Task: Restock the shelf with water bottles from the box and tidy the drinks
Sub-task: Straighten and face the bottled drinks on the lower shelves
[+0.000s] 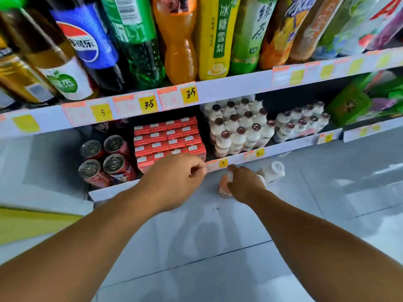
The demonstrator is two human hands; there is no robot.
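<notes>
My right hand (245, 185) is down at the floor just below the bottom shelf edge (237, 159), closed around a small white bottle with an orange label (224, 189). Another small white bottle (273, 171) lies on its side on the floor just right of that hand. My left hand (174, 177) hovers in front of the red drink cartons (168, 138), fingers curled in, nothing visible in it. Wrapped packs of small white bottles with brown caps (239, 127) stand on the bottom shelf above my right hand. No box of water bottles is in view.
Red cans (104, 160) stand at the left of the bottom shelf. Large soda and tea bottles (178, 38) fill the upper shelf, with price tags (189, 94) along its edge. Green packets (349, 103) are at the right. A yellow and white surface (32, 223) juts in at the left over the grey tiled floor (218, 247).
</notes>
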